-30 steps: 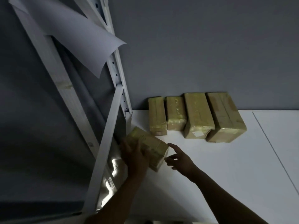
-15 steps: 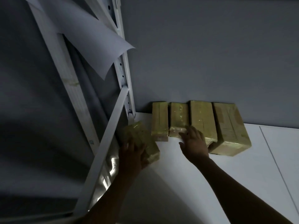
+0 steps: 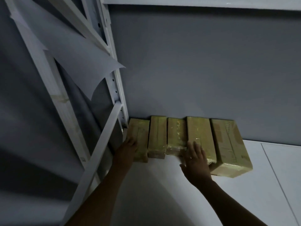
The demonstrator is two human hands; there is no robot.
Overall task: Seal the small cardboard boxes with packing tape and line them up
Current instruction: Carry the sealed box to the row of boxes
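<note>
Risk: if the left hand (image 3: 127,149) shoves the leftmost box (image 3: 140,132) toward 12 it can snag on the rack upright (image 3: 120,111) at its 9 and skew; the right hand (image 3: 195,162), flat across the near ends of the third box (image 3: 176,132) and fourth box (image 3: 197,129), can knock those out of line. Both hands' fingers (image 3: 195,148) lie straight, lightly spread, pressing not pinching. All five sit side by side on the tabletop (image 3: 162,193) against the wall (image 3: 195,70), long axes 6-to-12

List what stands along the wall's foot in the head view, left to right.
From the left: rack post, first box, second box, third box, fourth box, fifth box.
</note>
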